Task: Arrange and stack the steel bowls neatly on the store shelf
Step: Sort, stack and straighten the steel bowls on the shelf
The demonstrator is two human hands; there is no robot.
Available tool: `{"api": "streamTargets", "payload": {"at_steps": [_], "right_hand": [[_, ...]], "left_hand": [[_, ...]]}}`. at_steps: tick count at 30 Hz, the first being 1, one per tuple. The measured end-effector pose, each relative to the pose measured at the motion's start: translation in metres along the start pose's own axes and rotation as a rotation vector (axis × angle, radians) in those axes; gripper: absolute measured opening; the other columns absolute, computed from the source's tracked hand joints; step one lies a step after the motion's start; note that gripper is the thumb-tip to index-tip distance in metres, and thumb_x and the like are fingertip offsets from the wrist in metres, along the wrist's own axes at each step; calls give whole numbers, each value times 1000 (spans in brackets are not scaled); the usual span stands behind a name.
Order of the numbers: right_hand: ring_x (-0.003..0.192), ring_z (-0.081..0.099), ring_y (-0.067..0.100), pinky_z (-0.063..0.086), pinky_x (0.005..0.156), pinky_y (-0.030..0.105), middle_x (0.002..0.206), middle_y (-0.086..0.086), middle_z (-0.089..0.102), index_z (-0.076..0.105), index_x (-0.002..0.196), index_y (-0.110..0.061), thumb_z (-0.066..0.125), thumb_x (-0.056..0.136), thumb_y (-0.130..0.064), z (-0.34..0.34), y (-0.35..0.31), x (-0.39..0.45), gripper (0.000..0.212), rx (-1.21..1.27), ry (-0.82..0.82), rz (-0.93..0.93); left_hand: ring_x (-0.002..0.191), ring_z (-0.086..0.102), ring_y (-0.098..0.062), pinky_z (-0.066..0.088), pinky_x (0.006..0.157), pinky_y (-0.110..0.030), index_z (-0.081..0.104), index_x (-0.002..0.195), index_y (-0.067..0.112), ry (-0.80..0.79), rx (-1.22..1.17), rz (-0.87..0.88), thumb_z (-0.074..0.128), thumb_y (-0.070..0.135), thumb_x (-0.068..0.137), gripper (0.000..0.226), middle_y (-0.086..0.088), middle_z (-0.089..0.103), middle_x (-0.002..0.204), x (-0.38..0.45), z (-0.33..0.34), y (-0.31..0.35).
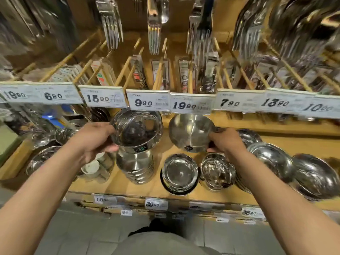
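Left hand (95, 138) pinches the rim of one bowl (137, 128) at its 9 o'clock edge, thumb under, fingers over; you hold it tilted, mouth toward you, just above the stack (135, 167). Right hand (227, 140) curls round the 3 o'clock rim of a second bowl (191, 132), also lifted and tilted, base label facing you.

Risks, as judged:
- Each grip is a one-sided rim pinch on polished steel. A bowl may rotate or slip out and knock those below.
- The stack looks tall and narrow. A bowl set down off-centre could seat crooked or topple it toward the shelf (121, 183) edge at 6 o'clock.
- Price tags (148, 102) overhang at 12 o'clock, close to both rims. Lifting higher may snag them.
- Two loose bowls (180, 172) sit at 6 o'clock of your right hand, inside any drop path.

Appearance: mirror-bright steel, rounded walls, flat base with a small dark sticker. Motion blur hides finer detail.
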State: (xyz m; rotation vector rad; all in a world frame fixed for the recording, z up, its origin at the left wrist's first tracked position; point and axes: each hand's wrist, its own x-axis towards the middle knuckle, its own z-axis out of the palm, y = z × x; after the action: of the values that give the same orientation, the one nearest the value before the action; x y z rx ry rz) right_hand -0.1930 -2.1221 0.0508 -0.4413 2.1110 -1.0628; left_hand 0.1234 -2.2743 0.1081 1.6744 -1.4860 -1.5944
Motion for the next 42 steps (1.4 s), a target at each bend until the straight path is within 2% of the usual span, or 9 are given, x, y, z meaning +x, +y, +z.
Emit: {"api": "streamTargets", "payload": {"at_steps": [5,8,12,16,18,23,26,32,42], "right_hand": [[62,76,32,64,72,53,78,17,76,72,96,3,70,90,-11,-34,6,-39,16,-78,-14,-52],[60,75,30,64,69,52,71,14,76,76,86,-1,68,87,-7,-57,16,-65,10,-78,7,-134],[57,75,24,65,63,41,64,3,75,79,78,-14,64,85,-5,-96,33,-97,18,13,66,-129],[56,72,20,64,59,38,62,3,73,81,71,-16,62,82,-1,-139,59,-126,26,117,186,-110],[58,71,19,65,61,39,61,3,72,80,76,-9,62,84,3,-158,73,-140,23,182,260,-63],[63,73,22,62,55,28,65,4,73,77,81,-5,61,90,2,-188,103,-173,20,264,454,23],[58,70,22,61,52,28,67,11,71,77,82,-1,60,89,2,-196,116,-188,18,286,522,50],[56,73,24,63,56,28,67,12,72,77,78,-1,62,87,1,-202,135,-192,18,320,579,98],[62,76,25,59,54,21,64,1,75,76,90,-5,62,91,-1,-217,156,-182,14,419,590,98]], "left_hand": [[53,70,-16,56,43,-22,71,87,4,13,-24,18,57,-3,96,17,-18,71,82,-45,10,-2],[53,71,-18,54,41,-20,72,87,4,-38,-33,20,59,-2,94,16,-16,74,75,-67,16,-3],[64,73,-24,59,45,-24,75,100,3,-137,17,31,59,1,96,17,-21,78,88,-77,36,5],[49,69,-19,54,41,-23,74,79,9,-212,66,81,62,2,95,21,-10,74,65,-77,71,17],[47,68,-20,51,36,-22,73,85,7,-253,116,112,64,5,95,14,-11,75,65,-75,89,24],[51,70,-15,54,43,-22,75,95,7,-431,154,101,69,7,92,7,-11,78,74,-78,133,27],[59,74,-17,60,62,-34,74,93,6,-498,165,97,72,6,87,7,-7,78,74,-87,156,23],[52,67,-12,61,69,-40,70,92,3,-574,232,118,65,3,93,5,3,67,52,-98,180,27],[38,61,-8,54,41,-20,70,93,0,-534,138,73,64,2,94,6,2,66,49,-107,208,34]]}}
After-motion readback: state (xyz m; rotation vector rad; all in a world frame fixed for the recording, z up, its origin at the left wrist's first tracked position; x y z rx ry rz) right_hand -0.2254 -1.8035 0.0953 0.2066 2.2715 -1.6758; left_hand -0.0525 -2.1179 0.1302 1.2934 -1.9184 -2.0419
